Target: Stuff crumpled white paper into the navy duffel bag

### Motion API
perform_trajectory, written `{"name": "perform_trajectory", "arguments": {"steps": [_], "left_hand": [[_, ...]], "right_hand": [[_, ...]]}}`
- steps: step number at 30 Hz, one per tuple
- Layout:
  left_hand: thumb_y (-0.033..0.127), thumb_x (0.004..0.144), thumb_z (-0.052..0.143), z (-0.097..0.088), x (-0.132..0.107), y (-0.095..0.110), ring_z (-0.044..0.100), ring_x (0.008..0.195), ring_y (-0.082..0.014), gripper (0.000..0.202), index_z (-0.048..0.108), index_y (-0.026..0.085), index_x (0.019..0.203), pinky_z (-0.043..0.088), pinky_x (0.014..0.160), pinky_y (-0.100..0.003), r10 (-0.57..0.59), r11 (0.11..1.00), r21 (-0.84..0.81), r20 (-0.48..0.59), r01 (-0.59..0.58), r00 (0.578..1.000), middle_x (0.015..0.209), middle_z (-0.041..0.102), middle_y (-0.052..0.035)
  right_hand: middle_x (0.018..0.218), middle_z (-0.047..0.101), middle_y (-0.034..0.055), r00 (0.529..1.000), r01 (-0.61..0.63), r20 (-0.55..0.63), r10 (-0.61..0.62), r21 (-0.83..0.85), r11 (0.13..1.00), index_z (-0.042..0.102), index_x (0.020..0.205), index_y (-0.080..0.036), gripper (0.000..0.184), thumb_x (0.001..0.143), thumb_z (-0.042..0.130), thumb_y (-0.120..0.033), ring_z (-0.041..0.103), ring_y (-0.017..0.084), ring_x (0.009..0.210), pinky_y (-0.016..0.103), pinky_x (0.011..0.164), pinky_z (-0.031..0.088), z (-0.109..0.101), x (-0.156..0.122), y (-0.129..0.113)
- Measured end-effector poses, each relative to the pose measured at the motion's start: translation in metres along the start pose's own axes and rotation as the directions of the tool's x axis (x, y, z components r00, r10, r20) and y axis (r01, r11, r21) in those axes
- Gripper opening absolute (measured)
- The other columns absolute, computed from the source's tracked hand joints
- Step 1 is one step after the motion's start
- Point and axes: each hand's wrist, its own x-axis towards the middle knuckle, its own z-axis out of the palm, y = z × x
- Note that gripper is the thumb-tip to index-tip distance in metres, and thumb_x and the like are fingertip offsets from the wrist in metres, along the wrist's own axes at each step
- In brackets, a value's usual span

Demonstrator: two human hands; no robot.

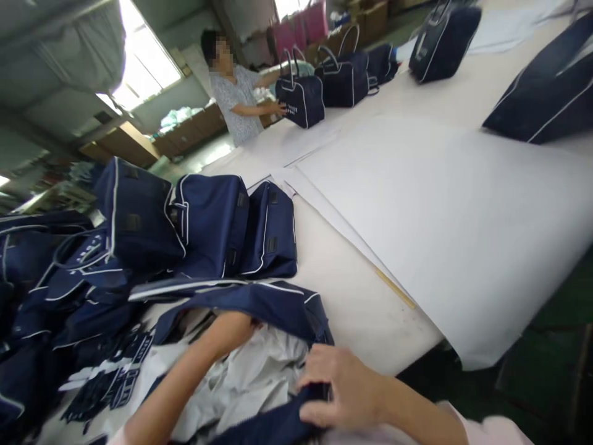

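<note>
While the right hand (343, 386) clamps the near rim of the bag (278, 306), fingers curled over the navy cloth, the left hand (235, 326) is sunk in the bag's mouth among white paper (259, 377); its fingers are hidden, so their pose cannot be told. The bag lies open, seemingly on its side, at the near edge of the table (352, 296), a pile (208, 222) of like bags just behind.

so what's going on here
A person is working on an open navy bag at the table edge. Their right hand grips its rim, while the left forearm reaches inside among white paper; that hand is hidden. Flat navy bags are piled beside it. Farther along, a co-worker handles an upright bag.
</note>
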Motion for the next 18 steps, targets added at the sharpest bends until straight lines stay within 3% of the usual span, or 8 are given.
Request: {"name": "perform_trajectory", "arguments": {"steps": [2, 3, 5, 7, 8, 10, 14, 18], "left_hand": [[0.026, 0.087, 0.055, -0.01, -0.036, -0.008, 0.067, 0.096, -0.0247, 0.022, 0.074, 0.023, 0.096, 0.05, 0.088, -0.036, 0.03, 0.999, -0.021, 0.008, -0.03, 1.0, 0.094, 0.074, -0.0054], [0.028, 0.088, 0.053, -0.012, -0.051, -0.015, 0.068, 0.083, -0.0224, 0.021, 0.073, 0.023, 0.084, 0.051, 0.079, -0.033, -0.012, 1.0, -0.024, -0.002, 0.012, 1.0, 0.081, 0.073, -0.0027], [0.036, 0.089, 0.054, -0.014, -0.07, -0.035, 0.067, 0.078, -0.0214, 0.022, 0.07, 0.023, 0.082, 0.051, 0.073, -0.032, -0.107, 0.994, 0.018, -0.194, 0.112, 0.975, 0.079, 0.071, -0.0016], [0.037, 0.082, 0.064, -0.011, -0.073, -0.06, 0.066, 0.101, -0.0269, 0.027, 0.068, 0.023, 0.105, 0.053, 0.088, -0.039, -0.089, 0.976, 0.137, -0.473, 0.172, 0.877, 0.106, 0.071, -0.0069], [0.033, 0.075, 0.071, -0.009, -0.068, -0.072, 0.06, 0.117, -0.0311, 0.046, 0.063, 0.023, 0.119, 0.049, 0.099, -0.045, -0.034, 0.96, 0.212, -0.56, 0.184, 0.828, 0.123, 0.066, -0.0107], [0.022, 0.067, 0.075, -0.005, -0.053, -0.092, 0.045, 0.136, -0.0354, 0.075, 0.051, 0.024, 0.138, 0.036, 0.113, -0.055, 0.054, 0.936, 0.311, -0.589, 0.164, 0.806, 0.145, 0.052, -0.0144], [0.009, 0.081, 0.05, -0.012, -0.021, -0.108, 0.058, 0.124, -0.0273, 0.05, 0.059, 0.018, 0.129, 0.041, 0.109, -0.045, 0.034, 0.944, 0.302, -0.49, 0.133, 0.871, 0.13, 0.065, -0.0133], [0.004, 0.084, 0.035, -0.046, -0.012, -0.087, 0.068, 0.107, -0.0287, 0.042, 0.065, 0.015, 0.112, 0.051, 0.089, -0.04, -0.055, 0.935, 0.299, -0.414, 0.193, 0.908, 0.115, 0.071, -0.0154]], "right_hand": [[0.086, 0.068, -0.0003, 0.989, 0.139, 0.076, -0.129, -0.148, 0.979, 0.066, 0.118, -0.026, 0.03, 0.088, 0.07, -0.032, 0.057, 0.015, 0.08, 0.024, 0.07, 0.042, 0.019, -0.011, 0.016], [0.082, 0.067, -0.0007, 0.984, 0.175, 0.062, -0.165, -0.285, 0.942, 0.067, 0.116, -0.027, 0.025, 0.091, 0.068, -0.028, 0.055, 0.015, 0.076, 0.024, 0.066, 0.041, 0.032, -0.012, 0.028], [0.072, 0.064, -0.0021, 0.977, 0.199, 0.032, -0.21, -0.482, 0.853, 0.07, 0.1, -0.027, 0.021, 0.082, 0.078, -0.037, 0.05, 0.016, 0.065, 0.026, 0.049, 0.03, 0.058, -0.006, 0.055], [0.063, 0.059, -0.0017, 0.982, 0.131, -0.029, -0.188, -0.617, 0.776, 0.065, 0.076, -0.022, 0.022, 0.076, 0.082, -0.037, 0.046, 0.016, 0.059, 0.03, 0.044, 0.02, 0.076, 0.007, 0.074], [0.06, 0.057, -0.0014, 0.983, 0.103, -0.048, -0.177, -0.655, 0.748, 0.06, 0.068, -0.02, 0.027, 0.075, 0.082, -0.034, 0.045, 0.016, 0.057, 0.031, 0.043, 0.017, 0.081, 0.014, 0.077], [0.056, 0.055, -0.0014, 0.987, 0.095, -0.029, -0.158, -0.69, 0.718, 0.051, 0.059, -0.018, 0.036, 0.073, 0.082, -0.03, 0.043, 0.016, 0.054, 0.033, 0.044, 0.015, 0.081, 0.023, 0.071], [0.056, 0.058, -0.001, 0.999, 0.031, 0.045, -0.001, -0.68, 0.732, 0.05, 0.057, -0.017, 0.029, 0.069, 0.076, -0.02, 0.046, 0.015, 0.053, 0.031, 0.048, 0.023, 0.043, 0.03, 0.045], [0.074, 0.068, 0.0018, 0.993, -0.113, -0.096, 0.063, -0.705, 0.701, 0.06, 0.069, -0.018, 0.013, 0.075, 0.056, -0.007, 0.059, 0.018, 0.073, 0.033, 0.077, 0.039, -0.063, 0.048, 0.034]]}}
